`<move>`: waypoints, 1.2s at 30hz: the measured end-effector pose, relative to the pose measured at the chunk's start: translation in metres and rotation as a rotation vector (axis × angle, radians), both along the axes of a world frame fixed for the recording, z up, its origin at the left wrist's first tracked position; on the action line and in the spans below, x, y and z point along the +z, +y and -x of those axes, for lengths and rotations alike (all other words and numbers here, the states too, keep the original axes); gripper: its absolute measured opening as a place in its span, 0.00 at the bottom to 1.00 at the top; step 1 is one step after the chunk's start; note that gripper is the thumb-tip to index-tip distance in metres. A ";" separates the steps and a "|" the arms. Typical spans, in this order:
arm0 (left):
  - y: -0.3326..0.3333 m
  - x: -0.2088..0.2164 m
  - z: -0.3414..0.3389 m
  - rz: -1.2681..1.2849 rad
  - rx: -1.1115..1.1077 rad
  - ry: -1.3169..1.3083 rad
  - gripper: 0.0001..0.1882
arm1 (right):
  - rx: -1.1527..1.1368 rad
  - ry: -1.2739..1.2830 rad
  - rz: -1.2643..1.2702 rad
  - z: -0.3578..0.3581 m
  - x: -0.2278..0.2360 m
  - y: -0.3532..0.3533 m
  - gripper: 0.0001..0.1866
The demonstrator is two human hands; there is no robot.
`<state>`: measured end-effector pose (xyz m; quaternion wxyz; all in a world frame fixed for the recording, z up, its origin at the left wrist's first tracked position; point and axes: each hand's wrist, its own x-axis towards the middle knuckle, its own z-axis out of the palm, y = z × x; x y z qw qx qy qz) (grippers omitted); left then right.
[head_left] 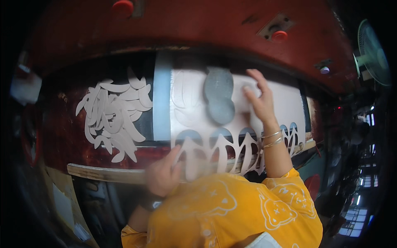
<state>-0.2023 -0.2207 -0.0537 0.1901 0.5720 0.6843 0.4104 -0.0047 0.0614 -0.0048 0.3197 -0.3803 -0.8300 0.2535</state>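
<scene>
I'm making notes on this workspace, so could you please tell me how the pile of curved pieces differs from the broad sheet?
The pile is many small, loose pieces heaped over one another; the sheet is broad and spread out. The pile's pieces are curved and slender, while the sheet has large openings along its near edge. Both are pale.

Dk red bench (156,153), wood strip (103,172) along its near edge. On its L side: blk mat (147,124) w/ a loose heap of curved off-white pcs (111,118), some spilling past the mat onto the red. Mid to R: blue-grey board (162,99), white sheet (188,118) lying over most of it, near edge cut w/ openings & reaching fwd over the bench front. Grey two-lobed block (219,97) over the sheet; blurred, contact unclear.
</scene>
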 end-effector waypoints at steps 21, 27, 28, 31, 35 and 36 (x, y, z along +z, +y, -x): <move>-0.009 -0.029 -0.014 -0.090 0.234 0.023 0.23 | -0.608 0.293 -0.453 -0.188 0.019 -0.057 0.31; -0.007 -0.029 -0.016 -0.081 0.247 0.005 0.22 | 0.147 -0.506 -0.221 -0.141 -0.026 -0.159 0.21; -0.007 -0.029 -0.016 -0.072 0.253 0.007 0.22 | 0.086 -0.538 -0.206 -0.137 -0.026 -0.165 0.22; -0.008 -0.028 -0.016 -0.068 0.250 0.022 0.22 | 0.065 -0.601 -0.227 -0.128 -0.021 -0.177 0.22; -0.006 -0.027 -0.015 -0.073 0.257 0.049 0.22 | 0.065 -0.633 -0.270 -0.127 -0.016 -0.183 0.22; -0.006 -0.027 -0.015 -0.079 0.258 0.059 0.22 | 0.042 -0.640 -0.263 -0.127 -0.017 -0.184 0.23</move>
